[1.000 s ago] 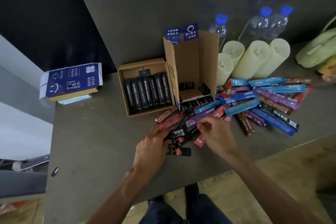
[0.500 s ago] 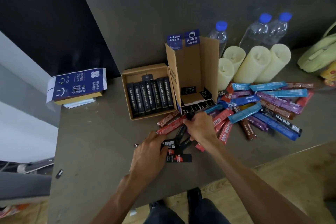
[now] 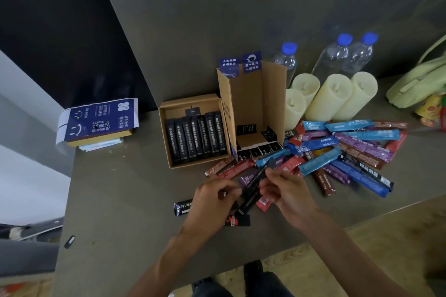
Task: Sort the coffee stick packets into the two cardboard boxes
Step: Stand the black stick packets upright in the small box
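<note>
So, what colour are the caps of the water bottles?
Blue caps; the head view shows them.

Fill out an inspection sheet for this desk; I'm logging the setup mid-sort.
Surface: grey table, packets strewn on it.
Job's things: low box with a row of black sticks; tall box, few dark sachets inside; coloured packets heaped right.
Clutter: water bottles, candles, green bag.
Hands: right hand pinches a black packet; left hand curled, grip unclear.
Cables: nothing seen.
Surroundings: dark wall, wood floor.
</note>
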Tool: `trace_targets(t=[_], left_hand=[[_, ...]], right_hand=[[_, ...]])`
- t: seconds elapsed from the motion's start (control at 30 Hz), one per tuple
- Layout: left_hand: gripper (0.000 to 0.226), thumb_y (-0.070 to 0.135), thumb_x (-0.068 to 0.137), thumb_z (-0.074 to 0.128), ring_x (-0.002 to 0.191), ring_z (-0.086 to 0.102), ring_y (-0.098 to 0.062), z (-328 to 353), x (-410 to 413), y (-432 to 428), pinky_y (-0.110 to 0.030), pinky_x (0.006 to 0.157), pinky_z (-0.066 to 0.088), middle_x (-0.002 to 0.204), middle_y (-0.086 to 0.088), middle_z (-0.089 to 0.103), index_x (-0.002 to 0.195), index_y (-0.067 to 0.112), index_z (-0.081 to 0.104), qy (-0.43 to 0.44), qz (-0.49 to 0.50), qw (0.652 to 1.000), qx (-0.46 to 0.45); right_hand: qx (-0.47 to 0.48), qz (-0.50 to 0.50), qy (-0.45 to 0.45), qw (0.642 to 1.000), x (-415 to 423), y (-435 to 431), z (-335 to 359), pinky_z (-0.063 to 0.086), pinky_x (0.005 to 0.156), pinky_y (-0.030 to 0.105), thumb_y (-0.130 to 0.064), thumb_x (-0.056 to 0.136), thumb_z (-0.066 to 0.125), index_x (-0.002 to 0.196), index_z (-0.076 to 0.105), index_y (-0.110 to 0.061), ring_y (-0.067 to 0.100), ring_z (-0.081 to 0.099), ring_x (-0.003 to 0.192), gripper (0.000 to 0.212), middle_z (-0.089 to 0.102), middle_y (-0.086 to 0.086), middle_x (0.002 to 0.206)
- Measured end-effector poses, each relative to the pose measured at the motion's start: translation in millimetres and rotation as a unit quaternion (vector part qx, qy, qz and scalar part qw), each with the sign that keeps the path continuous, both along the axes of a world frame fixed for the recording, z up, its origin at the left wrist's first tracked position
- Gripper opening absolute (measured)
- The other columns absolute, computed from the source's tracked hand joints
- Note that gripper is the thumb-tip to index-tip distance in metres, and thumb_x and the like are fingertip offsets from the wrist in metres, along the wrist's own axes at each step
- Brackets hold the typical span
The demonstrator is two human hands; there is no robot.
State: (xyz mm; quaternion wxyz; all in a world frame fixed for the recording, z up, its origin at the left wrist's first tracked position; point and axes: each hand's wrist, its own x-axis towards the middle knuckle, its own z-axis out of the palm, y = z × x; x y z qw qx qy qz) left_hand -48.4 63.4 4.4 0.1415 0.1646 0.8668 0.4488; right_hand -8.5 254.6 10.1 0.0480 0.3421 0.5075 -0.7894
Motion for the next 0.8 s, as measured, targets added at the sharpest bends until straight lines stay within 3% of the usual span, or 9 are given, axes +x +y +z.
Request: trace_targets(t=[0.13, 0.2, 0.27, 0.37, 0.47, 0.53, 0.6, 0.67, 0.8], left_hand=[[0.006, 0.026, 0.092, 0.066, 0.084, 0.064, 0.004, 11, 0, 2, -0.012, 0.07, 0.05, 0.088, 0.018, 0.068, 0.093, 0.031, 0.07, -0.07, -0.006, 0.996, 0.051], [0.009, 0.021, 0.095, 0.062, 0.073, 0.07, -0.006, 13, 0, 2, -0.022, 0.068, 0.056, 0.082, 0.009, 0.072, 0.093, 0.025, 0.07, -0.119, 0.001, 0.989, 0.092], [0.01, 0.017, 0.095, 0.062, 0.066, 0.07, -0.01, 14, 2, 0, -0.023, 0.065, 0.056, 0.08, 0.002, 0.074, 0.094, 0.021, 0.071, -0.113, 0.022, 0.988, 0.105], [0.014, 0.013, 0.092, 0.066, 0.075, 0.067, 0.001, 9, 4, -13, -0.012, 0.065, 0.051, 0.087, 0.011, 0.071, 0.103, 0.021, 0.073, 0.08, 0.03, 0.995, 0.051], [0.033, 0.013, 0.089, 0.07, 0.098, 0.065, -0.001, -1, 2, -26, -0.019, 0.079, 0.056, 0.114, 0.009, 0.067, 0.119, 0.026, 0.066, 0.224, -0.013, 0.974, 0.029], [0.042, 0.017, 0.085, 0.074, 0.101, 0.064, -0.001, 2, 6, -30, -0.017, 0.079, 0.056, 0.116, 0.011, 0.065, 0.124, 0.028, 0.064, 0.176, 0.008, 0.984, 0.041], [0.043, 0.019, 0.083, 0.076, 0.094, 0.067, -0.002, 11, 10, -29, -0.016, 0.074, 0.055, 0.105, 0.012, 0.069, 0.122, 0.033, 0.065, 0.042, 0.063, 0.994, 0.084], [0.026, 0.015, 0.086, 0.072, 0.082, 0.07, -0.005, 20, 12, -27, -0.018, 0.065, 0.054, 0.091, 0.005, 0.074, 0.108, 0.03, 0.07, -0.093, 0.12, 0.972, 0.181], [0.01, 0.016, 0.092, 0.064, 0.061, 0.064, -0.005, 25, 15, -28, -0.015, 0.054, 0.046, 0.068, 0.003, 0.07, 0.094, 0.011, 0.072, -0.116, 0.132, 0.956, 0.235]], right_hand=[[-0.041, 0.018, 0.054, 0.998, 1, -1, 7, 0.052, 0.053, 0.023, -0.014, 0.09, 0.063, 0.092, 0.065, 0.002, 0.016, 0.067, 0.06, 0.016, 0.071, 0.012, 0.076], [-0.057, 0.036, 0.079, 0.995, 0, -4, 12, 0.053, 0.051, 0.021, -0.017, 0.086, 0.064, 0.091, 0.064, 0.002, 0.017, 0.068, 0.061, 0.02, 0.071, 0.013, 0.077], [-0.038, 0.052, 0.094, 0.993, -2, -7, 16, 0.053, 0.051, 0.022, -0.02, 0.089, 0.064, 0.096, 0.062, 0.003, 0.02, 0.069, 0.063, 0.024, 0.07, 0.016, 0.08], [0.031, 0.077, 0.091, 0.992, -7, -10, 24, 0.054, 0.053, 0.026, -0.029, 0.092, 0.064, 0.1, 0.064, 0.004, 0.026, 0.07, 0.069, 0.034, 0.072, 0.02, 0.086], [0.086, 0.117, 0.078, 0.986, -14, -9, 36, 0.055, 0.056, 0.025, -0.021, 0.094, 0.063, 0.103, 0.068, 0.002, 0.027, 0.072, 0.074, 0.025, 0.074, 0.021, 0.091], [0.103, 0.14, 0.086, 0.981, -19, -8, 44, 0.056, 0.057, 0.025, -0.009, 0.097, 0.059, 0.105, 0.068, 0.003, 0.028, 0.073, 0.079, 0.018, 0.074, 0.021, 0.096], [0.112, 0.151, 0.096, 0.977, -22, -7, 51, 0.056, 0.056, 0.026, -0.004, 0.097, 0.057, 0.106, 0.067, 0.004, 0.028, 0.073, 0.08, 0.015, 0.074, 0.021, 0.098], [0.119, 0.17, 0.1, 0.973, -25, -7, 57, 0.056, 0.055, 0.026, -0.003, 0.097, 0.056, 0.106, 0.067, 0.002, 0.03, 0.073, 0.081, 0.015, 0.074, 0.021, 0.097], [0.133, 0.214, 0.099, 0.963, -27, -11, 62, 0.058, 0.059, 0.026, -0.006, 0.101, 0.051, 0.106, 0.067, -0.001, 0.03, 0.074, 0.085, 0.017, 0.076, 0.017, 0.096]])
